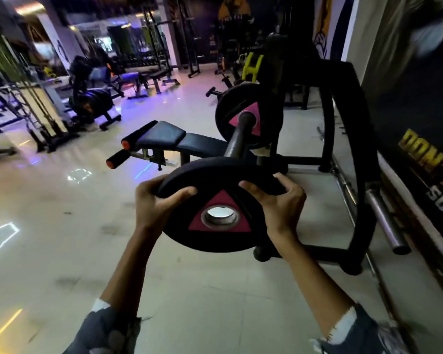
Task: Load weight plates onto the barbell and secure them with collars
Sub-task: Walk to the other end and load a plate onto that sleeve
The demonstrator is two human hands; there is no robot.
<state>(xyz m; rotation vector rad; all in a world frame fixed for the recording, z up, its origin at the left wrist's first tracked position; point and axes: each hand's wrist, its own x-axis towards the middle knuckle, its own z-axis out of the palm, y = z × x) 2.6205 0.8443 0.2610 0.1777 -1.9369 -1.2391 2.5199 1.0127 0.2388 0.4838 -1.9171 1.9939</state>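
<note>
I hold a black weight plate (pixel 210 175) with a pink triangle and a steel-ringed centre hole, tilted toward me. My left hand (pixel 155 204) grips its left rim and my right hand (pixel 279 205) grips its right rim. Just beyond the plate's top edge the bare barbell sleeve (pixel 237 141) points toward me. A second black plate (pixel 230 108) with the same pink triangle sits on that sleeve further in. The sleeve's near end is hidden behind the held plate. No collar is in view.
The barbell rests on a black bench rack (pixel 353 149) with a padded bench (pixel 164 136) to the left. A chrome bar (pixel 386 221) lies along the right wall. Other gym machines (pixel 92 98) stand far left on the tiled floor.
</note>
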